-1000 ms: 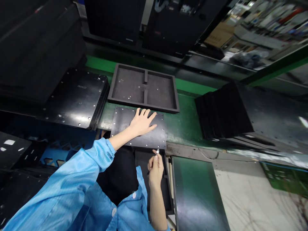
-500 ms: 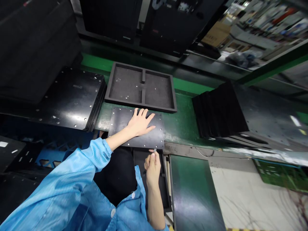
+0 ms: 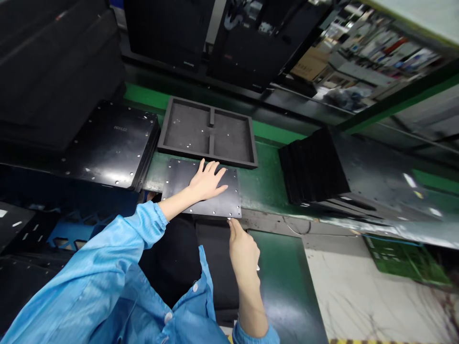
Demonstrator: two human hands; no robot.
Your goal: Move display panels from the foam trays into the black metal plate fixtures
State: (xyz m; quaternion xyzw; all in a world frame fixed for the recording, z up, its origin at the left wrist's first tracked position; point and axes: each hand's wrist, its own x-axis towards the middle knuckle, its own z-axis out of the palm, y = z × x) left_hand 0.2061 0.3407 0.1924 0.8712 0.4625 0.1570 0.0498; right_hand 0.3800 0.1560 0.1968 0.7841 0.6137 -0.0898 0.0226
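Note:
A flat black plate (image 3: 229, 191) with small holes along its edges lies on the green bench, its near edge jutting past the bench front. My left hand (image 3: 207, 181) rests flat on top of it, fingers spread. At the plate's near right corner is my right hand (image 3: 244, 248), fingers closed round a slim tool (image 3: 258, 268). Most of that tool is hidden in the fist, so its kind cannot be made out; a small pale bit shows at the hand's outer side. Directly behind the plate lies a dark grey foam tray (image 3: 229, 136) with two joined recesses.
Stacked black plates (image 3: 118, 143) with holes stand at the left of the bench. More black sheets (image 3: 315, 167) are stacked at the right. Below the bench edge, a green-topped surface (image 3: 283, 286) stands right of my right hand. A blue crate (image 3: 68, 234) sits low at the left.
My right hand has turned over and shifted right, its knuckles now facing up at the plate's corner. The left hand stays flat on the plate. The view has shifted slightly.

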